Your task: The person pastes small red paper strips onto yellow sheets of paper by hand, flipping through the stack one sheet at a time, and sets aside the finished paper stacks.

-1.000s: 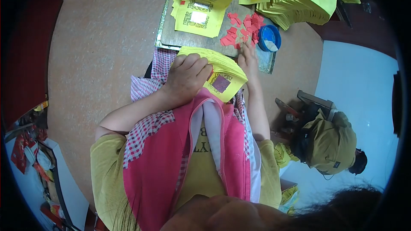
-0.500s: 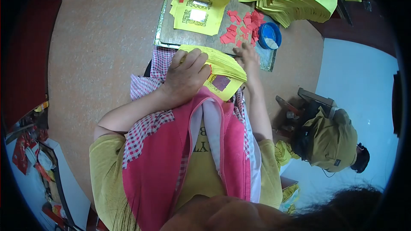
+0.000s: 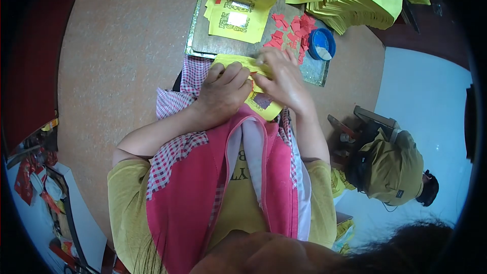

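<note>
My left hand [image 3: 223, 91] is closed on a fanned stack of yellow printed papers [image 3: 269, 110] above my lap. Over the stack's upper right part is my right hand [image 3: 284, 78], its thumb and fingers apart and the thumb tip at a small red piece beside my left fingers. The top sheet bears a dark purple square [image 3: 262, 100]. Beyond the hands, loose red paper pieces [image 3: 304, 25] lie on the board [image 3: 203, 40]. A blue round tub [image 3: 322, 44] with whitish paste stands right of them.
Yellow printed sheets [image 3: 243, 10] lie at the board's left, and a thick stack of yellow papers [image 3: 355, 0] at its back right. At the right, another person [image 3: 395, 167] in an olive-brown top bends near a wooden stool [image 3: 375, 116]. Bags [image 3: 38, 177] hang at the far left.
My right hand has moved left from beside the red pieces and the board edge onto the yellow stack. My left hand keeps its hold on the stack.
</note>
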`<state>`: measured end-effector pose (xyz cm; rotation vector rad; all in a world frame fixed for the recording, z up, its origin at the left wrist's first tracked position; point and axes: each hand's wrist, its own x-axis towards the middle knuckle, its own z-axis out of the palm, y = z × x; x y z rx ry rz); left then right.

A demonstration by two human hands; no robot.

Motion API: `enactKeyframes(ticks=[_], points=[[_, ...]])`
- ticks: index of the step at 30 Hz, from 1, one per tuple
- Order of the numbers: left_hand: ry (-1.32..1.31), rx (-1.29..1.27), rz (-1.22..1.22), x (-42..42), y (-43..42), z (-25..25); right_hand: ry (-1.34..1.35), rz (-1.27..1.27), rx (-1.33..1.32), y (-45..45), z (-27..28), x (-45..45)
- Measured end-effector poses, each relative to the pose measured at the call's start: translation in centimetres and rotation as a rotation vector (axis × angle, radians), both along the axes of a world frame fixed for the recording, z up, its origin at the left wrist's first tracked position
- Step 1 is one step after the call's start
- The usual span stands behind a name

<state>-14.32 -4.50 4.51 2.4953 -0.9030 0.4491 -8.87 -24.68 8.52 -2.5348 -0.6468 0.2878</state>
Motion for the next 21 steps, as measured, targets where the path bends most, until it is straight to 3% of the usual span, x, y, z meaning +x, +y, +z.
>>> enactKeyframes(ticks=[2, 4, 6, 9, 10, 12, 14, 16, 17, 19, 21], points=[[-0.004, 0.0, 0.0, 0.0, 0.1, 0.2, -0.059, -0.009, 0.047, -1.5, -0.3, 0.1], [0.032, -0.008, -0.012, 0.2, 0.2, 0.3, 0.213, -0.213, 0.431, -4.0, -0.8, 0.4], [0.064, -0.017, -0.028, 0.3, 0.2, 0.3, 0.188, -0.338, 0.461, -6.9, -6.1, 0.6], [0.081, -0.027, -0.009, 0.3, 0.0, 0.2, -0.123, -0.401, -0.019, -8.1, -10.5, 0.3], [0.074, -0.047, -0.009, 0.4, 0.0, 0.2, -0.12, -0.399, -0.017, -7.7, -11.3, -0.1], [0.066, -0.063, -0.017, 0.4, 0.1, 0.0, -0.449, -0.269, -0.441, -7.0, -12.3, -0.8], [-0.026, -0.111, -0.016, 0.5, -0.1, -0.3, -0.438, -0.283, -0.426, -7.5, -12.1, -0.5], [-0.015, -0.102, -0.006, 0.4, -0.2, -0.3, -0.159, -0.431, -0.062, -8.3, -10.9, 0.6], [-0.004, -0.092, 0.01, 0.4, -0.2, -0.3, -0.158, -0.43, -0.062, -8.1, -10.1, 0.8], [0.021, -0.07, 0.011, 0.4, -0.2, -0.2, 0.136, -0.612, 0.378, -7.5, -7.9, 1.1], [0.046, -0.048, 0.008, 0.4, -0.1, -0.1, 0.182, -0.546, 0.493, -6.5, -6.7, 0.9]])
